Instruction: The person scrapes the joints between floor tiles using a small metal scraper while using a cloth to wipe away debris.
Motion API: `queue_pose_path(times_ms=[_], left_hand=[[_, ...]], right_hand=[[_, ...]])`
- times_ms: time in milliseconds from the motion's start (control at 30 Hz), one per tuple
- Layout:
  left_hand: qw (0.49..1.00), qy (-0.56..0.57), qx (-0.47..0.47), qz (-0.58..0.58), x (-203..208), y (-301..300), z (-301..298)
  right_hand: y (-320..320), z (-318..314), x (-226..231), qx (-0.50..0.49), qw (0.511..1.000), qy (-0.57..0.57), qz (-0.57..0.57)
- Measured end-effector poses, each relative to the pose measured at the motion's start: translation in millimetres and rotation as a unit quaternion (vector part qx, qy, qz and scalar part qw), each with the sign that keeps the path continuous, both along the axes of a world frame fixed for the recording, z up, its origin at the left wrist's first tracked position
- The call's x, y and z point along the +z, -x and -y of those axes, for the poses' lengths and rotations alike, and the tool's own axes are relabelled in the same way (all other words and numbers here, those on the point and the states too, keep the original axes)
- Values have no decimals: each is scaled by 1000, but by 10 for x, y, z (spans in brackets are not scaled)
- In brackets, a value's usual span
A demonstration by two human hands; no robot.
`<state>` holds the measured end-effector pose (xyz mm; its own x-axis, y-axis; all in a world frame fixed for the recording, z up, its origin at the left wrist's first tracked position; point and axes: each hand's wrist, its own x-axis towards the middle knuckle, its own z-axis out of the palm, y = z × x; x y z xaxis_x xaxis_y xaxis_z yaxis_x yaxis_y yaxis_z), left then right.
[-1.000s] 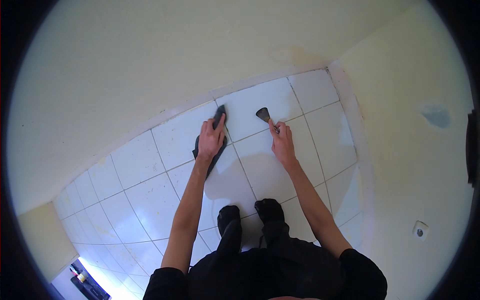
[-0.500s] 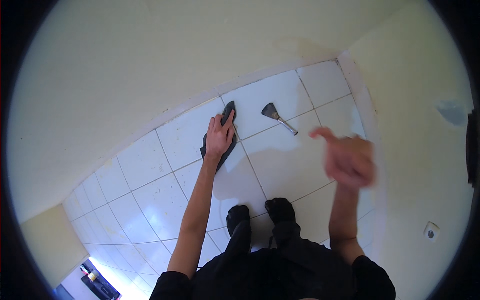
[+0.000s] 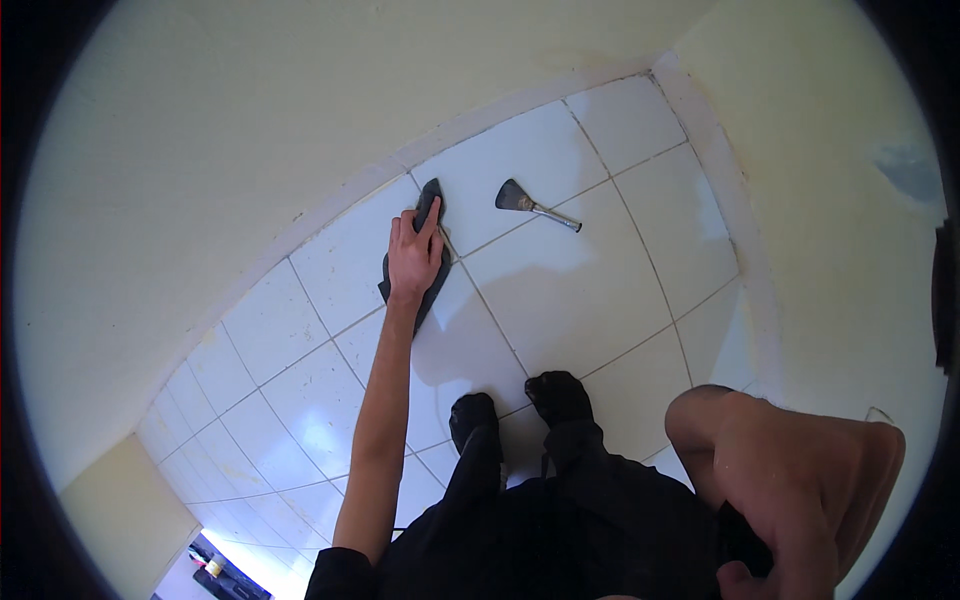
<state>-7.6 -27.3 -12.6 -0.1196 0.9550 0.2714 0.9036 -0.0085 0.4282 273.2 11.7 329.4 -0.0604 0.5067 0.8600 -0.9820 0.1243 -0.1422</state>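
My left hand (image 3: pixel 413 262) presses a dark grey cloth (image 3: pixel 431 300) onto the white floor tiles near the wall, its fingers bent over the bunched fabric and one finger lying along it. One end of the cloth sticks out beyond the fingertips; another part spreads beneath the palm. Right of it lies a scraper (image 3: pixel 540 208) with a dark fan-shaped blade and a metal handle, touched by neither hand. Large and close at the lower right, my right hand (image 3: pixel 800 470) is raised with its back showing. Most of its fingers are hidden, and I see nothing held in it.
Pale walls meet at a corner behind the tiled floor (image 3: pixel 560 310), with a skirting strip (image 3: pixel 480 122) along their base. My feet (image 3: pixel 558 398) in dark coverings stand on the tiles. Some dark items (image 3: pixel 222 578) lie beyond a bright opening at the lower left.
My right hand has swung down and closer, from above the tiles to the lower right. My left hand stays on the cloth; the whole view has shifted slightly.
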Motion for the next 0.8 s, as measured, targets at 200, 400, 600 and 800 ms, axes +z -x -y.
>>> queue_pose_path(times_ms=[200,400,600,800], left_hand=[[1000,0,-1,-2,-3,13,12],[1000,-2,-2,6,-10,5,13],[1000,5,1,2,-9,-5,18],[1000,12,3,6,9,-2,29]], right_hand=[[-54,53,71,5,999,-21,-43],[-84,56,153,19,995,-35,-86],[-59,68,189,36,990,-52,-129],[-74,77,161,54,995,-35,-83]])
